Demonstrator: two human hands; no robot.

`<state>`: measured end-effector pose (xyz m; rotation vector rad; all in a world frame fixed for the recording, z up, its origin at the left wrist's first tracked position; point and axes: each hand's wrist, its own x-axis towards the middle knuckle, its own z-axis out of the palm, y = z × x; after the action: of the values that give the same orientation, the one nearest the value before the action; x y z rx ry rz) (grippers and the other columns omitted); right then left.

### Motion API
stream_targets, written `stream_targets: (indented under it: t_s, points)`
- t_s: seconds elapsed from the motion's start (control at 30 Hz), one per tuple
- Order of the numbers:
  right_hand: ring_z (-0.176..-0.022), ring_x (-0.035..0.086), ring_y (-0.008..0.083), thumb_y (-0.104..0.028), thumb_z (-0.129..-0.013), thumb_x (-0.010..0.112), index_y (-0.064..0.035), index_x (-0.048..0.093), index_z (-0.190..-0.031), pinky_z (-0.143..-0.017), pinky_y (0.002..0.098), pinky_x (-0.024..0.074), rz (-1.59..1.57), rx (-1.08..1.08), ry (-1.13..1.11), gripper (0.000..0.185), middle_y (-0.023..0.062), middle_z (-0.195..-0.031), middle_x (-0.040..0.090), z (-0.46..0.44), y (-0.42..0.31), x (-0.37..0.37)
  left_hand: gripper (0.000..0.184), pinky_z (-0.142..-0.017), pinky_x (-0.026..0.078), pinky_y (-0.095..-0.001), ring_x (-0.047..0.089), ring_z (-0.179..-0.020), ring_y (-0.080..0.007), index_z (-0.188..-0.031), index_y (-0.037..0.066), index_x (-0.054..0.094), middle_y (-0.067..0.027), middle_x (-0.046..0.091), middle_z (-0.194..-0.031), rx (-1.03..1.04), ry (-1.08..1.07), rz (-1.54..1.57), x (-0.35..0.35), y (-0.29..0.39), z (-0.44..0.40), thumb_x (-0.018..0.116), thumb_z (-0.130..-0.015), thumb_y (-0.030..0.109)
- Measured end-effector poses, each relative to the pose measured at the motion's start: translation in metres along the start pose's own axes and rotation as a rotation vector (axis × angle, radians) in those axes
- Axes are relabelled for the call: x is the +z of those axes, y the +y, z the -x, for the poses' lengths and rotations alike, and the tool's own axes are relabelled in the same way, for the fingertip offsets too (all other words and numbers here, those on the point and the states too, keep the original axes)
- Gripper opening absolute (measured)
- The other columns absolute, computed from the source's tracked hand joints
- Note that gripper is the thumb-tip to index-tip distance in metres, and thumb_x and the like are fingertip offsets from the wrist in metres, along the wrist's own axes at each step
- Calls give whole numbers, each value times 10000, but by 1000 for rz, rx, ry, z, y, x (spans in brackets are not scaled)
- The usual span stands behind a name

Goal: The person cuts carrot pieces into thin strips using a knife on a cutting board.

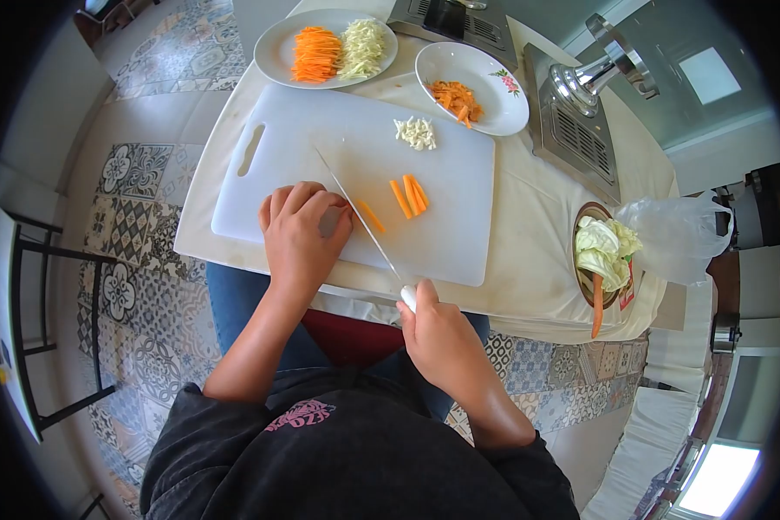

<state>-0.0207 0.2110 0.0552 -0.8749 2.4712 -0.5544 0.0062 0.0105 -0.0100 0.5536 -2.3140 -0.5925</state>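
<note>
From the head view, a white cutting board point(295, 130) lies on the cloth-covered worktop point(529, 260). The right hand point(442, 334), at the board's near edge, is wrapped around the white handle of a knife point(378, 245), whose blade slants over the board toward its far left. The left hand point(299, 217) rests on the board's left half, fingers bent and thumb close to the blade; a bit of orange shows at the fingertips, but whether it is gripped I cannot tell.

One carrot strip point(371, 217) lies on the board just right of the blade, with a group of carrot sticks point(409, 197) farther right. A chopped pale pile point(415, 133) sits near the board's far edge.

Beyond the board's far left is a plate point(273, 52) of shredded carrot point(316, 54) and pale green shreds point(362, 48). At its far right corner, a flowered dish point(490, 108) holds orange scraps point(457, 101). Well right of the board, leafy cabbage point(605, 251) and a carrot point(597, 308) share a bowl.
</note>
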Motion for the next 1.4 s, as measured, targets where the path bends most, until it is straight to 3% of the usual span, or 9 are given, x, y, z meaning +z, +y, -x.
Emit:
stream_targets:
  t_s: [0.37,0.57,0.77,0.87,1.03,1.13,1.23,1.4]
  points:
    - [-716,640,514,-206,-1017,493,59,439,-989,-641,565,514,-1,1,-59,271,316,-720,636,-16,-5,-7,116,-981,381,-419,584,-992,-238,-854,125,705,6,652,-945,22,28,-13,0,1,2,761,-754,138]
    - [-798,607,531,-246,-1009,517,52,457,-961,-687,548,462,-137,31,-58,308,335,-782,626,-3,6,-12,117,-987,379,-429,581,-1008,-242,-862,133,705,4,651,-952,-4,20,-20,2,0,2,757,-758,144]
    - [-728,596,507,-258,-993,554,29,470,-940,-637,528,444,-155,26,34,304,297,-744,614,12,15,-7,110,-979,383,-426,580,-1004,-248,-854,131,697,-5,647,-954,4,26,-29,2,3,1,753,-760,142]
    - [-746,624,503,-250,-990,543,30,479,-950,-657,566,476,-180,15,82,290,303,-757,640,13,12,-7,108,-980,385,-427,581,-1008,-250,-852,129,696,-4,649,-953,-6,30,-24,2,2,2,753,-760,135]
    - [-723,650,449,-254,-970,570,-11,506,-987,-625,534,497,-51,24,168,252,239,-743,661,14,9,-6,136,-986,384,-435,585,-1020,-263,-903,119,685,-25,657,-981,16,30,46,2,-4,4,723,-775,92]
    - [-709,665,410,-243,-949,598,-35,520,-1018,-608,510,508,20,12,238,232,198,-738,667,15,13,0,234,-1015,372,-452,566,-1095,-299,-1018,115,674,-82,637,-1121,-5,29,184,-5,-4,6,676,-795,48]
    - [-702,672,386,-225,-932,621,-48,526,-1035,-604,492,518,73,4,290,226,173,-743,668,14,13,3,339,-1075,335,-471,494,-1222,-351,-1121,122,654,-143,549,-1310,150,-52,156,-18,0,8,595,-803,20]
    - [-709,673,373,-207,-922,633,-63,523,-1052,-600,480,526,116,-10,302,223,151,-776,666,15,11,7,383,-1140,263,-497,377,-1345,-391,-1142,122,658,-161,426,-1471,149,-156,116,-22,4,6,509,-793,65]
